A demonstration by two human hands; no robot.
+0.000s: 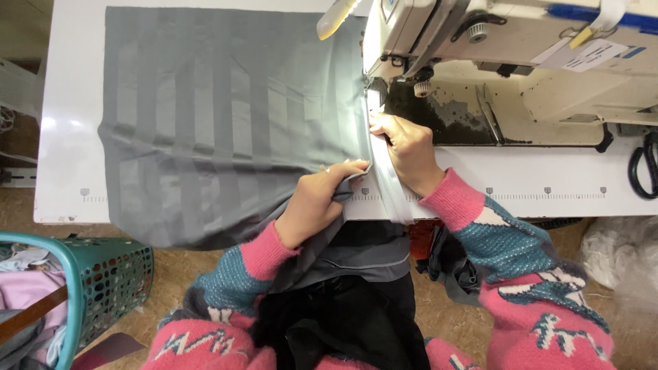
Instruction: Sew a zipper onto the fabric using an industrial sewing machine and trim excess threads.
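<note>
A grey striped fabric lies spread over the white sewing table, its right edge running under the head of a cream sewing machine. My left hand pinches the fabric's edge near the table's front. My right hand presses a pale folded strip along that edge, fingers just in front of the needle area. More grey cloth hangs off the table into my lap.
A teal perforated basket with clothes stands on the floor at the lower left. Black scissors lie at the table's right edge. A clear plastic bag sits on the floor at right. Ruler marks run along the table's front.
</note>
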